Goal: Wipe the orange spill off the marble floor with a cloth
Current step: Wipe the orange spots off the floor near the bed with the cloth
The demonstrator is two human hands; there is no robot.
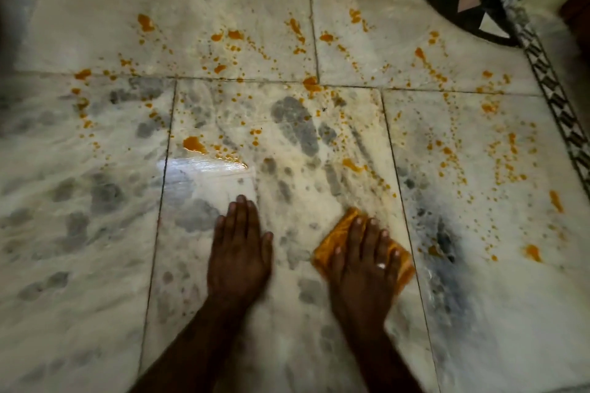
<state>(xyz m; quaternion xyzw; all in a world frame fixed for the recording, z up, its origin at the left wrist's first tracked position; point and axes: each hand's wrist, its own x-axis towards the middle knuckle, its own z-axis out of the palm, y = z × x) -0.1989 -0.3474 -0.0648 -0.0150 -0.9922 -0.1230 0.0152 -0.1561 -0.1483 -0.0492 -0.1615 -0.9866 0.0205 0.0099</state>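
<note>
"Head view: where is the cloth [336, 234]?"
"At five o'clock on the marble floor [95, 201], flat under the right hand [364, 262], fingers straight and spread, pressing it."
"And the left hand [239, 252]?"
"At six o'clock, palm flat on bare marble, fingers together, apart from the cloth."
"The orange spill [194, 144]?"
"Splashes and drops fan from nine through twelve to three o'clock, beyond both hands."

The right hand [362, 260] covers most of the cloth [335, 233].
</note>
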